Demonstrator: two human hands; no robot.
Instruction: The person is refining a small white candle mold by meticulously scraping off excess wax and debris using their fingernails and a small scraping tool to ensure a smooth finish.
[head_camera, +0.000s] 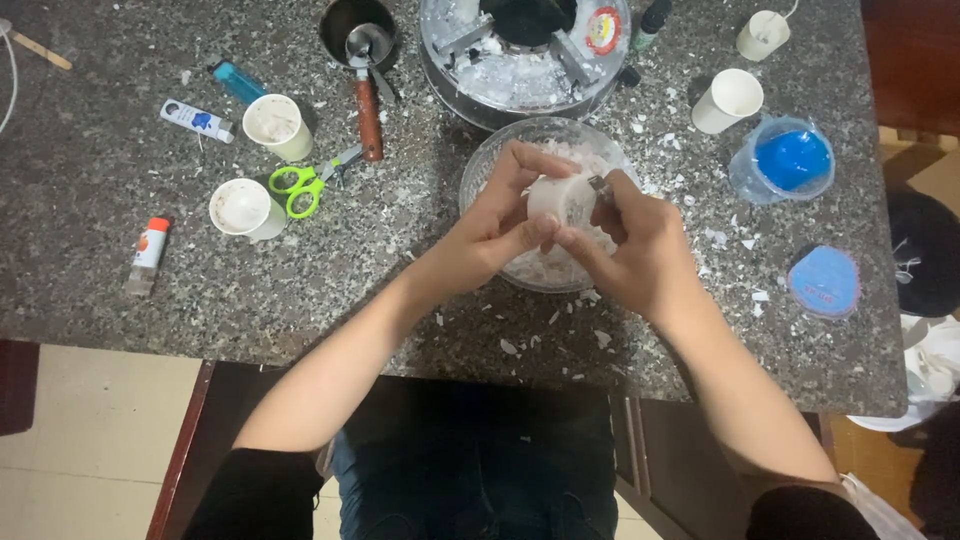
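White wax block (560, 197) at frame centre, held above glass bowl (545, 205) of white shavings. Left hand (497, 222) grips block from left, fingers wrapped over top, thumb beneath. Right hand (640, 240) closes in from right, fingers pinching small metal tool (602, 186) against block's right edge. Both hands equally near. Block short, cylindrical, axis roughly left-right. Wax flakes (600, 338) litter counter (90, 270).

A small white tube (197, 120) with a blue label is seen lying at the upper left of the stone counter. Lower left, a white glue stick (149, 250) with an orange cap and orange label is laid flat. A round red and white sticker (603, 30) is fixed inside the metal pot (440, 55) at the top.
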